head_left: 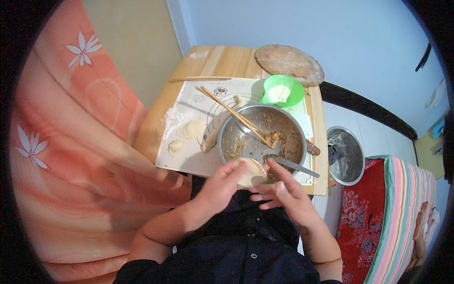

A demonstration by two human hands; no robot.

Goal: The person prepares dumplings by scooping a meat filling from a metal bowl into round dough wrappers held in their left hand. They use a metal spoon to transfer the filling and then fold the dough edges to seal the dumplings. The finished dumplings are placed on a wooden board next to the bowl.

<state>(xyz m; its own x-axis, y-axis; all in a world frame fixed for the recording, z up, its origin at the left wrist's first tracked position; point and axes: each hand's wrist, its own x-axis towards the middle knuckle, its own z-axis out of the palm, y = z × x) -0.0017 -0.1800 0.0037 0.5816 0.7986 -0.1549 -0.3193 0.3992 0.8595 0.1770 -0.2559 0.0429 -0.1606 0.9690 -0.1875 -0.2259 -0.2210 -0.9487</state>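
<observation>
At the near rim of the steel bowl, your left hand has its fingers clamped on the round dough wrapper, which lies between it and your right hand, whose fingers spread apart just beside it, contact unclear.
</observation>
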